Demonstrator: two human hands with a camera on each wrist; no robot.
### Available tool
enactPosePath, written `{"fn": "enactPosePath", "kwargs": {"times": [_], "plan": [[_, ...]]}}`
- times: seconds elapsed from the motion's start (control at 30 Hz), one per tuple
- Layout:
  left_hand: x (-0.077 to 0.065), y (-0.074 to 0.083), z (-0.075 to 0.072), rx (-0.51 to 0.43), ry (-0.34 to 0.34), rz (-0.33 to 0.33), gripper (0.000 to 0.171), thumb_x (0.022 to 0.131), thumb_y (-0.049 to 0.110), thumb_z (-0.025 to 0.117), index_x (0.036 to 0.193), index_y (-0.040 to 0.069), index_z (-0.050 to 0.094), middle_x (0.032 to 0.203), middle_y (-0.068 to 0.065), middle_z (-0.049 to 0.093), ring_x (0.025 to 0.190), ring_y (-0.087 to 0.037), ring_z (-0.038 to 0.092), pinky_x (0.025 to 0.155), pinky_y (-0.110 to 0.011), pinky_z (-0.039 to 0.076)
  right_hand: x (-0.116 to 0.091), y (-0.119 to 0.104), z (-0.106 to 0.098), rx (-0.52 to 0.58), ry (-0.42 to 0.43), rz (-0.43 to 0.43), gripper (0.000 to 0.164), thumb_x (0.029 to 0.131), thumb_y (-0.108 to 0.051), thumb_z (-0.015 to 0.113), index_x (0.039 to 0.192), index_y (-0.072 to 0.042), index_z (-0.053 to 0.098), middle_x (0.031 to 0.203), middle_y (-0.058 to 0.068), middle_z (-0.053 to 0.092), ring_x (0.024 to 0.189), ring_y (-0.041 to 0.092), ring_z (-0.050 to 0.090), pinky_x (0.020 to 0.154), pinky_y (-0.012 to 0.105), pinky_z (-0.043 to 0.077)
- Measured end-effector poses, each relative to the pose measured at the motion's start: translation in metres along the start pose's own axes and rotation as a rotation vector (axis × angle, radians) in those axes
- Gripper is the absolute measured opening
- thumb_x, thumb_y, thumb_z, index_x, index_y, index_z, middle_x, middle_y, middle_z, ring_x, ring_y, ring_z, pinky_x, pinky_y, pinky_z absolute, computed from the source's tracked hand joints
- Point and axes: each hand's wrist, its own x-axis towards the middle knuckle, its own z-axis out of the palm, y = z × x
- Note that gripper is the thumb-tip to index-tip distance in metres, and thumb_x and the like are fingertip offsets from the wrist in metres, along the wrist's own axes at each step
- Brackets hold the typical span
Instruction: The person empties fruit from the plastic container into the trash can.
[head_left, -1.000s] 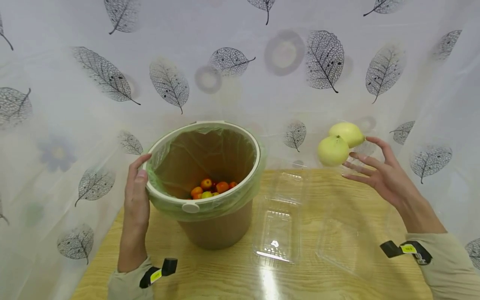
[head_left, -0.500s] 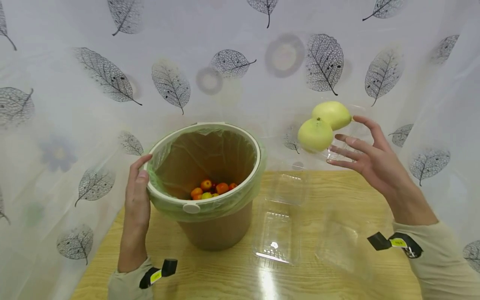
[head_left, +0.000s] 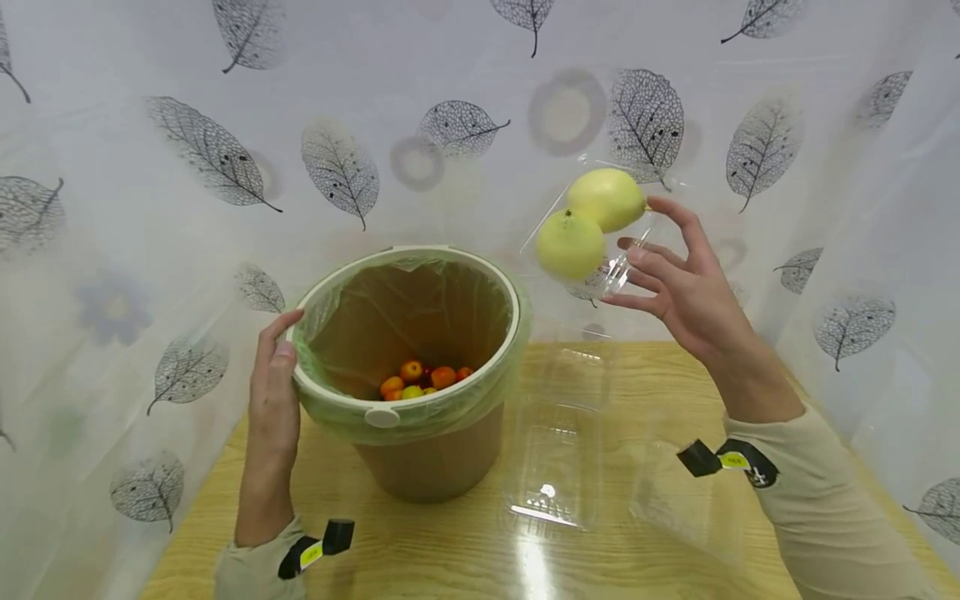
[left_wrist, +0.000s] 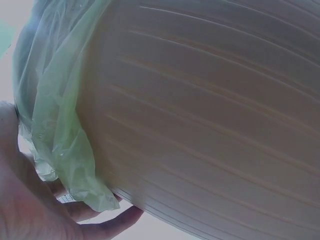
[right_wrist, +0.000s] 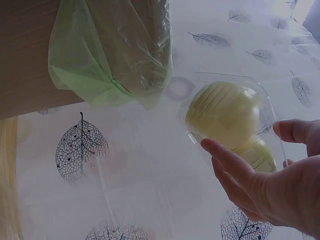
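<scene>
My left hand (head_left: 273, 392) holds the side of a brown bin (head_left: 431, 462), index fingertip at its pale rim (head_left: 517, 312). In the left wrist view its fingers reach round behind the green liner bag (left_wrist: 65, 125), partly hidden. Small orange, red and yellow fruits (head_left: 444, 377) lie at the bin's bottom. In the air right of the bin, my right hand (head_left: 690, 292) holds a clear plastic box (right_wrist: 267, 95) by its edge. The box is tilted and carries two pale yellow fruits: a rounded one with a small stem (head_left: 570, 244) and a lemon-shaped one (head_left: 606, 198).
Several clear plastic boxes lie on the wooden table (head_left: 420, 550), one of them right of the bin (head_left: 551, 467) and another further right (head_left: 678, 492). A translucent leaf-print curtain (head_left: 465, 67) surrounds the table at the back and sides.
My right hand has lifted the clear box with the two yellow fruits up and left, closer to the bin, and the box now tilts more. The left hand has stayed on the bin.
</scene>
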Motion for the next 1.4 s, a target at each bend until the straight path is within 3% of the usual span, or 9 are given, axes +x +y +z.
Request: {"fn": "enactPosePath", "kwargs": {"times": [0.13,0.3,0.57,0.83,1.07,1.2,1.4], "plan": [[0.000,0.000,0.000,-0.015,-0.002,0.001,0.047,0.110,0.029,0.030,0.152,0.020,0.047,0.152,0.003,0.044,0.133,-0.021,0.044,0.105,-0.033,0.038,0.009,0.004,0.016,-0.071,0.024,-0.025,0.063,0.099,0.001,0.064,0.150,-0.029,0.044,0.125,0.018,0.049,0.106,0.031,0.066,0.079,0.047,0.060],[0.001,-0.001,0.000,-0.020,-0.001,0.011,0.047,0.110,0.029,0.030,0.152,0.020,0.047,0.152,0.002,0.045,0.134,-0.021,0.044,0.106,-0.033,0.038,0.019,0.009,0.035,-0.151,0.018,-0.077,0.065,0.099,-0.001,0.065,0.152,-0.030,0.043,0.135,0.020,0.039,0.112,0.034,0.066,0.077,0.044,0.060],[0.003,0.000,0.001,-0.015,-0.001,0.012,0.047,0.110,0.028,0.029,0.152,0.019,0.047,0.152,0.002,0.044,0.135,-0.021,0.043,0.106,-0.032,0.038,0.029,0.020,0.059,-0.320,0.050,-0.170,0.066,0.095,0.000,0.069,0.150,-0.032,0.048,0.141,0.015,0.037,0.104,0.034,0.064,0.078,0.042,0.061],[0.004,0.002,0.001,-0.024,0.002,-0.005,0.047,0.110,0.029,0.030,0.152,0.018,0.047,0.153,0.002,0.043,0.137,-0.022,0.042,0.107,-0.033,0.037,0.030,0.030,0.072,-0.471,0.003,-0.218,0.066,0.097,-0.008,0.070,0.153,-0.034,0.045,0.149,0.014,0.034,0.121,0.039,0.060,0.082,0.038,0.060],[0.003,0.003,0.001,0.005,0.004,-0.014,0.048,0.109,0.030,0.028,0.152,0.020,0.047,0.153,0.004,0.043,0.137,-0.021,0.042,0.108,-0.035,0.036,0.030,0.036,0.077,-0.622,-0.001,-0.350,0.066,0.096,-0.005,0.071,0.153,-0.027,0.048,0.147,0.013,0.039,0.120,0.035,0.061,0.083,0.033,0.059],[0.004,0.003,0.001,-0.013,0.005,-0.014,0.048,0.110,0.030,0.029,0.152,0.020,0.047,0.153,0.003,0.043,0.136,-0.022,0.041,0.108,-0.035,0.035,0.031,0.038,0.081,-0.709,0.000,-0.416,0.065,0.095,-0.004,0.072,0.152,-0.026,0.050,0.148,0.011,0.041,0.119,0.031,0.061,0.084,0.036,0.059],[0.004,0.003,0.003,-0.030,0.005,-0.013,0.047,0.110,0.030,0.029,0.152,0.019,0.047,0.153,0.001,0.043,0.137,-0.022,0.040,0.109,-0.035,0.034,0.030,0.040,0.088,-0.775,-0.005,-0.406,0.064,0.096,-0.007,0.071,0.150,-0.033,0.051,0.148,0.009,0.039,0.122,0.035,0.060,0.083,0.047,0.059]]}}
